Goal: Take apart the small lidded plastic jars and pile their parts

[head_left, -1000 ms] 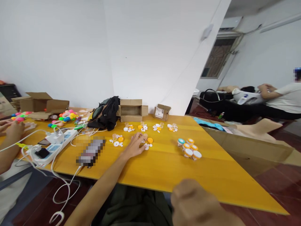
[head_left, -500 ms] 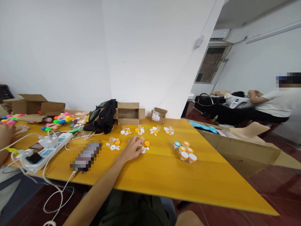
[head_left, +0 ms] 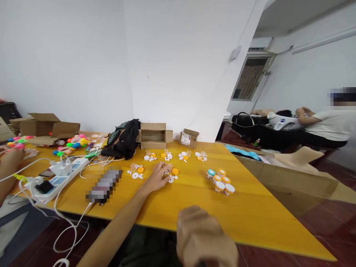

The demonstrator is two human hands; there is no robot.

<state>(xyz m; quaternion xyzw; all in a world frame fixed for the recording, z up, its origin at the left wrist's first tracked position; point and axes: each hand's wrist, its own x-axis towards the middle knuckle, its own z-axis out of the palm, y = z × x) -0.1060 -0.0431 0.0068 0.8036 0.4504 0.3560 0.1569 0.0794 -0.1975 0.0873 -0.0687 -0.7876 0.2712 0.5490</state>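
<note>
Yellow table (head_left: 194, 207) bears five jars (head_left: 221, 181); left hand (head_left: 157, 178) loose on parts (head_left: 171, 180), right hand (head_left: 205, 237) fisted.

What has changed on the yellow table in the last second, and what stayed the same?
The right hand sank almost out of view at the bottom edge, then rose again as a closed fist. The left hand stayed on the small white and orange parts. The jars, boxes and power strip did not move.

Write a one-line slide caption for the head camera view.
Left hand reaches into small white and orange parts on a yellow table, right hand blurred close to the camera.
</note>
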